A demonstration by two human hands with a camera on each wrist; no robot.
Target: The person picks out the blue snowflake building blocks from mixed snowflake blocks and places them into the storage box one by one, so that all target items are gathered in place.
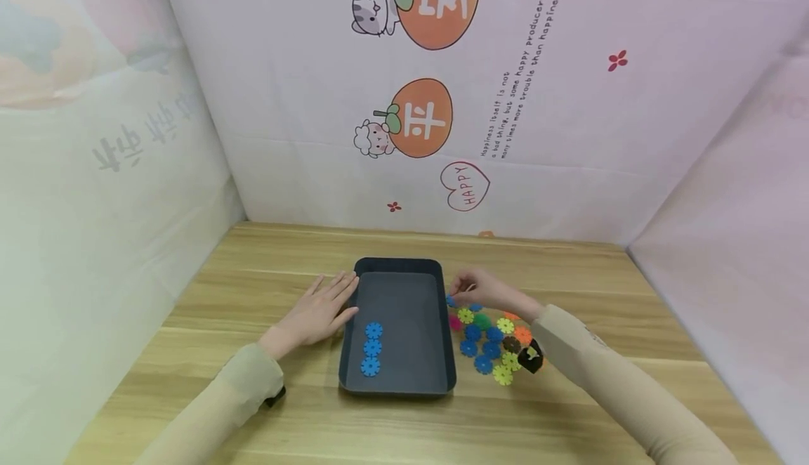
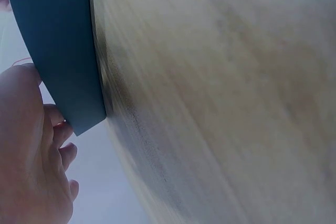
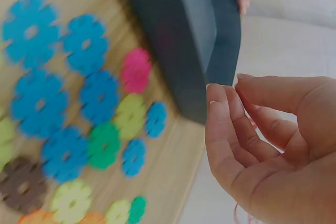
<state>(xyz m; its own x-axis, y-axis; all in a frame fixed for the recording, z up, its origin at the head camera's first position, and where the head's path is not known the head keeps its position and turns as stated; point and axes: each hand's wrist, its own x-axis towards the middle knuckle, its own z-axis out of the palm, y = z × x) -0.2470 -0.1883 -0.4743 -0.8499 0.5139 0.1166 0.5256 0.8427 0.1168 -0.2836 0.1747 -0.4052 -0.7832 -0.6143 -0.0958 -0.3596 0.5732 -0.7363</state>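
Three blue snowflake discs (image 1: 372, 348) lie in a column on the left side of a dark grey rectangular tray (image 1: 404, 381). My left hand (image 1: 316, 315) lies at the tray's left side, fingers extended to its rim; the left wrist view shows the fingers against the tray's outer wall (image 2: 58, 40). Past the tray's right wall, my right hand (image 1: 482, 289) is over the far end of a spread of discs, thumb and fingers bent near each other. Nothing shows between its fingertips (image 3: 212, 103). A small blue disc (image 1: 451, 300) is right below them.
Several loose discs lie right of the tray: more blue ones (image 1: 483, 364), yellow (image 1: 503, 375), green (image 1: 482, 322), pink (image 1: 455, 322), orange (image 1: 522, 336) and brown (image 1: 511, 344). White printed cloth (image 1: 543, 191) hangs behind the wooden table (image 1: 284, 247).
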